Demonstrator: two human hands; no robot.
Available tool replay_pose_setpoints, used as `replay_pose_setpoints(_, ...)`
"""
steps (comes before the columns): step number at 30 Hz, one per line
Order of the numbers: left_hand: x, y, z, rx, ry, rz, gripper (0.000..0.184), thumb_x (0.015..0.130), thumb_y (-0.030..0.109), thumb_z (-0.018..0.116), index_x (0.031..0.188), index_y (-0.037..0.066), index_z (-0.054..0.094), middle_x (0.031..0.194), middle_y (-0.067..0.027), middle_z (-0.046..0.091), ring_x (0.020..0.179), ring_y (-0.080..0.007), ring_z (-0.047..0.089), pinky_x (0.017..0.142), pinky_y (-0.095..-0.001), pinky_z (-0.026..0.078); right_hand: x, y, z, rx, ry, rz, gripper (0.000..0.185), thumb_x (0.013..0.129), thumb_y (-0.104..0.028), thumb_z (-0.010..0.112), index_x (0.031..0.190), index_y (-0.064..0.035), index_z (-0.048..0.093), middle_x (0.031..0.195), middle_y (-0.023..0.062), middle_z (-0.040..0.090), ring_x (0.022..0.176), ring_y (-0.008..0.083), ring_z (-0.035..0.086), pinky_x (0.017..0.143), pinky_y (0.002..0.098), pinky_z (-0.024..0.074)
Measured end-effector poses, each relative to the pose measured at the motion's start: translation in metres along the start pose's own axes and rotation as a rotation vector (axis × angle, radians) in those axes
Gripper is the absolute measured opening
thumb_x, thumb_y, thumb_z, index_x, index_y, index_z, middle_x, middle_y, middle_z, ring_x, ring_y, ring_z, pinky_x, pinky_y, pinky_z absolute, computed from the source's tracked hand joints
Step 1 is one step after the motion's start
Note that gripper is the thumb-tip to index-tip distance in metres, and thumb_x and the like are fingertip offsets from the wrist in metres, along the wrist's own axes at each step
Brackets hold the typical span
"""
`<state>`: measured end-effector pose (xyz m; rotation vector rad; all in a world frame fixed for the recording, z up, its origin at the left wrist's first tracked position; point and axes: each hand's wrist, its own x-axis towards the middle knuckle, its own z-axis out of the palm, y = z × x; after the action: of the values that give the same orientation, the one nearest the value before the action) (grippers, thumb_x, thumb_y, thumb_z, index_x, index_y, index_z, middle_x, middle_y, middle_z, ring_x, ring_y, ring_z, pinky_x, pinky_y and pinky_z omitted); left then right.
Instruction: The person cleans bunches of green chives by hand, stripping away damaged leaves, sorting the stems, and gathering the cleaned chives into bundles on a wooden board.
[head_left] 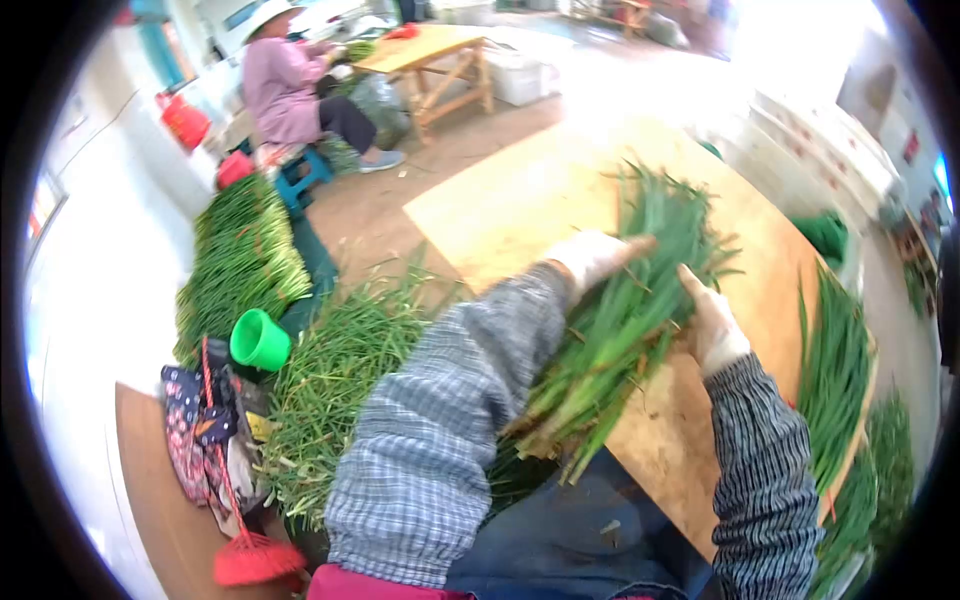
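A thick bunch of garlic chives [650,275] lies over the wooden table in front of me, its pale root ends pointing toward my lap and its green tips away. My left hand [597,258], in a whitish glove, is closed on the bunch from its left side. On the opposite side, my gloved right hand [715,322] holds the bunch too, one finger pointing up along the leaves. The undersides of both hands are hidden. Another heap of chives [838,375] rests along the table's right edge.
Loose chives [345,385] pile up at my left, near a green cup [260,340] and a red broom [258,560]. Stacked chive bundles [240,255] line the wall. A seated person [285,90] works at another wooden table [425,48]. My wooden table [500,215] has an edge close to my lap.
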<state>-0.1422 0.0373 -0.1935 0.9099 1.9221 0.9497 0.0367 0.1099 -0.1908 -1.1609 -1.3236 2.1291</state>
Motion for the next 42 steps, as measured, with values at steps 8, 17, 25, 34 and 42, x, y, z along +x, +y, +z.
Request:
replay_pose_setpoints(8, -0.006, 0.007, 0.030, -0.186, -0.168, 0.084, 0.046, 0.062, 0.026, 0.075, 0.098, 0.000, 0.064, 0.088, -0.0116, 0.065, 0.075, -0.0208, 0.061, 0.070, -0.0291, 0.049, 0.032, 0.015, 0.008, 0.194, -0.061, -0.035, 0.040, 0.084, -0.033, 0.059, 0.110, -0.0035, 0.052, 0.093, 0.0093, 0.061, 0.074, 0.0208, 0.062, 0.063, 0.0326, 0.0546)
replay_pose_setpoints(17, -0.040, 0.009, 0.023, -0.590, -0.227, 0.382, 0.047, 0.063, 0.012, 0.073, 0.105, -0.001, 0.058, 0.089, -0.0130, 0.063, 0.075, -0.0204, 0.060, 0.068, -0.0293, 0.049, 0.004, 0.002, 0.029, 0.111, -0.034, -0.226, 0.036, 0.084, -0.027, 0.060, 0.109, -0.0020, 0.054, 0.093, 0.0073, 0.061, 0.075, 0.0181, 0.060, 0.063, 0.0299, 0.0532)
replay_pose_setpoints(25, -0.121, 0.095, -0.013, -0.514, 0.041, 0.930, 0.039, 0.063, 0.006, 0.065, 0.100, -0.005, 0.056, 0.085, -0.0147, 0.062, 0.077, -0.0238, 0.060, 0.069, -0.0281, 0.048, -0.096, -0.085, 0.069, -0.026, -0.145, -0.656, 0.044, 0.085, -0.033, 0.058, 0.114, -0.0002, 0.051, 0.102, 0.0079, 0.058, 0.090, 0.0169, 0.057, 0.077, 0.0283, 0.0492)
replay_pose_setpoints(34, -0.156, 0.182, -0.039, -0.258, 0.382, 1.174, 0.053, 0.057, 0.012, 0.074, 0.098, -0.011, 0.050, 0.094, -0.0240, 0.058, 0.091, -0.0313, 0.058, 0.080, -0.0331, 0.047, -0.145, -0.186, 0.063, -0.243, -0.001, -1.266, 0.039, 0.090, -0.026, 0.051, 0.120, -0.0010, 0.048, 0.114, 0.0075, 0.053, 0.099, 0.0159, 0.053, 0.086, 0.0276, 0.0433)
replay_pose_setpoints(42, -0.123, 0.141, -0.020, -0.515, 0.187, 0.965, 0.052, 0.060, 0.005, 0.070, 0.107, -0.007, 0.050, 0.098, -0.0207, 0.059, 0.093, -0.0273, 0.058, 0.083, -0.0331, 0.046, -0.095, -0.136, 0.053, -0.184, -0.159, -1.010, 0.042, 0.082, -0.023, 0.064, 0.112, 0.0028, 0.053, 0.103, 0.0060, 0.058, 0.088, 0.0131, 0.055, 0.078, 0.0235, 0.0440)
